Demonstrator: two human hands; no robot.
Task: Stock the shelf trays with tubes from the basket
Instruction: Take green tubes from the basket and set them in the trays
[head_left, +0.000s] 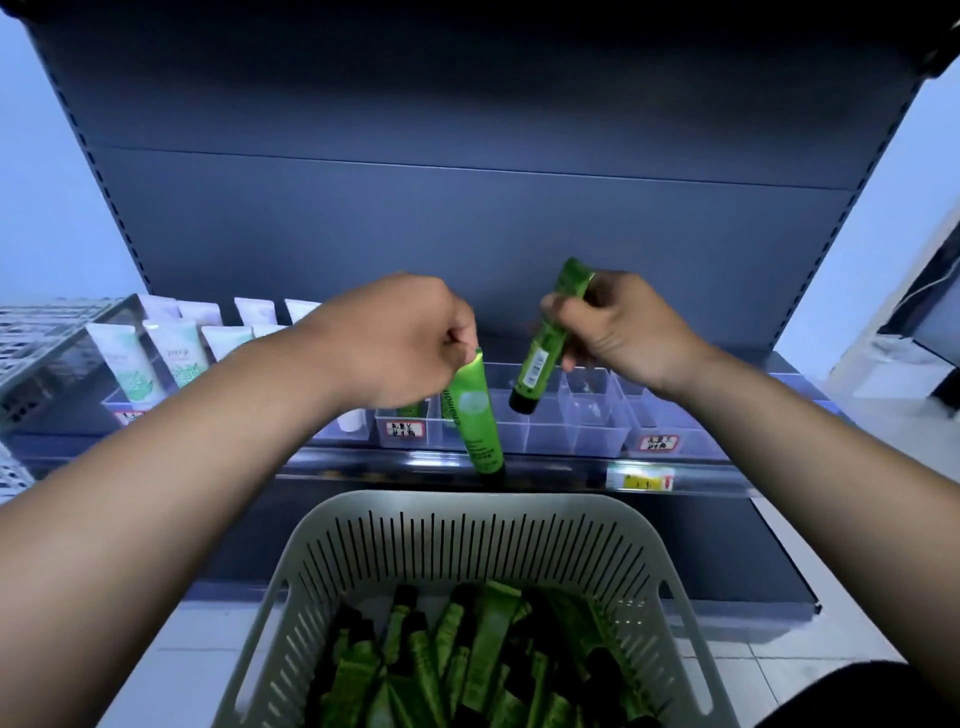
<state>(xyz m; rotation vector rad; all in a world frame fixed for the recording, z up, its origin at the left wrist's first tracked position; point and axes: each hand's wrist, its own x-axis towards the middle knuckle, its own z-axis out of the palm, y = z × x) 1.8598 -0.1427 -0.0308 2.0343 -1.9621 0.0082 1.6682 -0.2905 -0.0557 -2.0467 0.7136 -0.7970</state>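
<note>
Price-label writing was unreadable, the left hand's (400, 338) fingertips were hidden behind its knuckles, and the basket's (470, 525) lower edge was cut off. The left hand pinched a green tube (475, 415) by its crimped end, cap down over the clear shelf trays (566, 421); the right hand (618, 332) gripped a second green tube (548, 338) mid-body, cap down above the trays. The basket held many green tubes; the left trays held white tubes (176, 348).
</note>
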